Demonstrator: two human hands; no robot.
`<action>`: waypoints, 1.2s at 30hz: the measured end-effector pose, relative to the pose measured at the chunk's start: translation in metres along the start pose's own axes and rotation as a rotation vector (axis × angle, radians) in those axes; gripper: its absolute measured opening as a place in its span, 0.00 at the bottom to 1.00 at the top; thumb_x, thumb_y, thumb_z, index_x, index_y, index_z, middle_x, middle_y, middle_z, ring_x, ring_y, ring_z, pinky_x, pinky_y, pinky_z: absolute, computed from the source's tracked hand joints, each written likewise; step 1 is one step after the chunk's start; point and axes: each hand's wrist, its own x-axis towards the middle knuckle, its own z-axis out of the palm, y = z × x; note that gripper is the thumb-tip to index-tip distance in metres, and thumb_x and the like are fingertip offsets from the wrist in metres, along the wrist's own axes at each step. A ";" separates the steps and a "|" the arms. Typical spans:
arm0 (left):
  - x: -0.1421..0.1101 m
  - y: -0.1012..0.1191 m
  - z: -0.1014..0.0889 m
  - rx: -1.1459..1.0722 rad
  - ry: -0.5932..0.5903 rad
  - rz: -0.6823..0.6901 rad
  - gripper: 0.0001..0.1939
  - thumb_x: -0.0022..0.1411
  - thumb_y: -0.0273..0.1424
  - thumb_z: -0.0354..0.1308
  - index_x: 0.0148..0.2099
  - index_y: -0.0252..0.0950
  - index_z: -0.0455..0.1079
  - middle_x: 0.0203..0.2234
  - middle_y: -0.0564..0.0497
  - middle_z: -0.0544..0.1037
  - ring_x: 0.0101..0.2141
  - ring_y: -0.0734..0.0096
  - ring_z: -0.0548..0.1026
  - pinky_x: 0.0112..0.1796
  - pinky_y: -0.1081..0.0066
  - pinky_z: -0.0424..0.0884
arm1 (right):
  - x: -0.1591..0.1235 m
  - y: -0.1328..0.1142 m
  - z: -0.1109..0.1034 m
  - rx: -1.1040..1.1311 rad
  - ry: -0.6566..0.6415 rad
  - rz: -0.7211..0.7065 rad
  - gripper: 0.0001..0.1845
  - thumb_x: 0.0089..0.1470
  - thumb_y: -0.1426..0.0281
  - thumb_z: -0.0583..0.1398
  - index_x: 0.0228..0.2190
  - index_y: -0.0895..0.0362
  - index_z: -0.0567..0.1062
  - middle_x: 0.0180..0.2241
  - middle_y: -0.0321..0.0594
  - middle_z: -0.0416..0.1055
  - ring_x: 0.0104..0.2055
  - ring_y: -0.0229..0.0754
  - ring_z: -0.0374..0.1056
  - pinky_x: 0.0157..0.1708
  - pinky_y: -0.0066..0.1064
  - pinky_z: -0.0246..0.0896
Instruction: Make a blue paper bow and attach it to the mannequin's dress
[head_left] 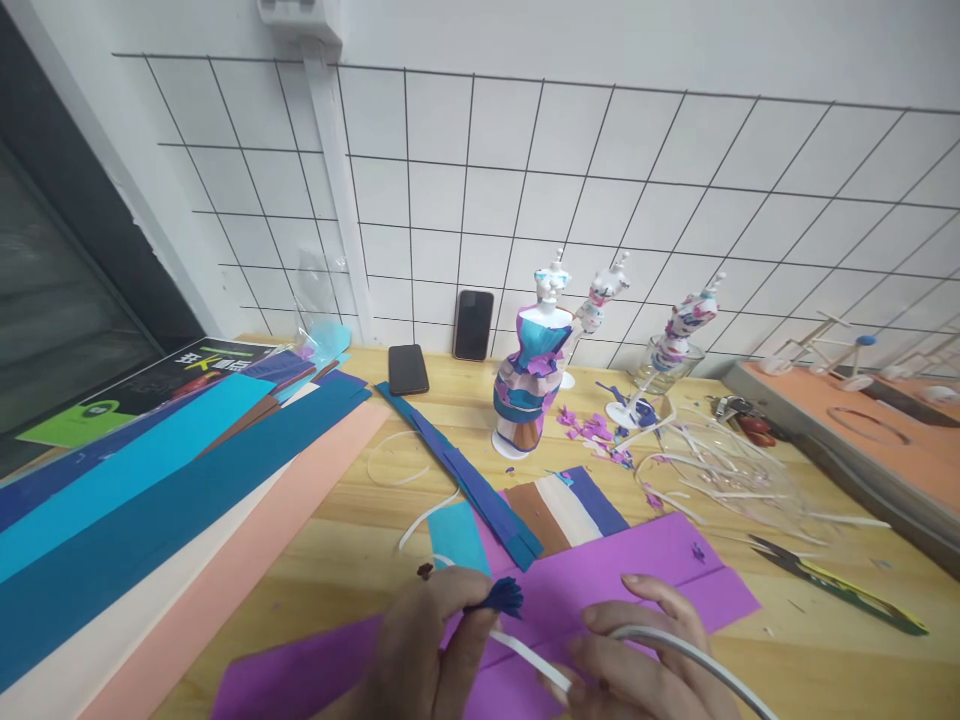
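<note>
My left hand [431, 640] pinches a gathered piece of dark blue crepe paper [508, 597] between thumb and forefinger, its pleats fanned to the right. A thin white strip [536, 662] runs from below that thumb to my right hand [649, 645], whose fingers are curled around it. More of the strip arches over the right fingers toward the lower right. Under both hands lies a purple paper sheet [622, 580] with a crease. A small dark brown bit [425, 571] shows beside the left knuckles.
Behind stands a paper-dressed mini mannequin [534, 370], with two more near the wall. Long coloured paper strips [180, 500] cover the left side. Scissors [840, 585] and tangled white strips [697, 460] lie at right. Two phones [474, 325] are at the back.
</note>
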 end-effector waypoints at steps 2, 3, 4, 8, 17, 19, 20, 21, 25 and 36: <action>0.000 -0.001 0.001 0.041 -0.005 0.039 0.10 0.59 0.24 0.50 0.44 0.40 0.61 0.29 0.52 0.77 0.29 0.73 0.75 0.33 0.75 0.69 | 0.005 -0.001 0.003 -0.028 0.025 -0.046 0.05 0.50 0.67 0.60 0.24 0.50 0.75 0.20 0.27 0.76 0.24 0.38 0.74 0.43 0.33 0.67; 0.000 -0.001 0.003 0.066 -0.008 0.046 0.10 0.59 0.24 0.50 0.44 0.40 0.61 0.28 0.53 0.77 0.28 0.73 0.75 0.33 0.75 0.68 | 0.008 -0.002 0.003 -0.048 0.033 -0.075 0.06 0.50 0.68 0.60 0.23 0.51 0.74 0.19 0.26 0.75 0.23 0.37 0.73 0.44 0.32 0.66; -0.001 -0.002 0.004 0.096 -0.012 0.045 0.09 0.59 0.25 0.50 0.43 0.40 0.61 0.27 0.53 0.77 0.27 0.73 0.75 0.32 0.75 0.68 | 0.010 -0.003 0.004 -0.068 0.037 -0.106 0.08 0.51 0.69 0.60 0.22 0.51 0.73 0.18 0.26 0.75 0.21 0.36 0.73 0.45 0.31 0.64; 0.000 -0.004 0.011 0.170 -0.072 0.025 0.06 0.58 0.25 0.51 0.39 0.39 0.63 0.24 0.55 0.77 0.23 0.73 0.74 0.28 0.76 0.66 | 0.009 -0.003 0.004 -0.098 0.033 -0.132 0.10 0.53 0.71 0.58 0.21 0.52 0.71 0.19 0.29 0.75 0.24 0.38 0.73 0.44 0.33 0.62; 0.013 0.002 0.016 -0.049 -0.485 -0.331 0.11 0.61 0.26 0.46 0.27 0.34 0.65 0.11 0.59 0.64 0.16 0.80 0.67 0.22 0.81 0.61 | 0.003 0.009 0.018 0.130 -0.023 0.043 0.06 0.47 0.78 0.60 0.26 0.55 0.69 0.27 0.39 0.73 0.29 0.41 0.68 0.32 0.36 0.62; 0.015 0.003 0.015 -0.030 -0.512 -0.339 0.12 0.60 0.26 0.46 0.24 0.34 0.63 0.12 0.59 0.63 0.17 0.80 0.67 0.22 0.80 0.60 | 0.002 0.010 0.019 0.156 -0.045 0.052 0.06 0.47 0.79 0.60 0.26 0.56 0.68 0.29 0.41 0.73 0.31 0.42 0.68 0.33 0.37 0.62; 0.015 0.003 0.015 -0.015 -0.519 -0.331 0.13 0.60 0.26 0.47 0.23 0.34 0.63 0.12 0.58 0.63 0.17 0.79 0.66 0.22 0.80 0.60 | 0.001 0.010 0.020 0.168 -0.052 0.057 0.07 0.47 0.79 0.59 0.26 0.57 0.68 0.29 0.41 0.73 0.31 0.42 0.68 0.34 0.37 0.62; 0.016 0.003 0.015 -0.002 -0.525 -0.323 0.12 0.59 0.26 0.47 0.23 0.34 0.63 0.13 0.58 0.63 0.17 0.79 0.66 0.22 0.79 0.59 | -0.001 0.010 0.020 0.179 -0.060 0.064 0.07 0.47 0.79 0.59 0.26 0.57 0.68 0.30 0.42 0.73 0.31 0.42 0.68 0.34 0.38 0.61; 0.017 0.003 0.014 0.014 -0.554 -0.291 0.11 0.59 0.25 0.47 0.25 0.35 0.63 0.15 0.57 0.65 0.20 0.78 0.66 0.23 0.78 0.59 | -0.006 0.011 0.023 0.210 -0.095 0.103 0.07 0.48 0.81 0.56 0.27 0.57 0.67 0.33 0.45 0.72 0.34 0.43 0.68 0.36 0.39 0.61; 0.018 0.004 0.012 -0.005 -0.635 -0.248 0.09 0.59 0.24 0.46 0.29 0.35 0.66 0.16 0.57 0.66 0.20 0.78 0.65 0.24 0.78 0.57 | -0.014 0.015 0.030 0.334 -0.136 0.171 0.08 0.52 0.79 0.53 0.26 0.55 0.66 0.33 0.44 0.72 0.36 0.41 0.69 0.36 0.33 0.67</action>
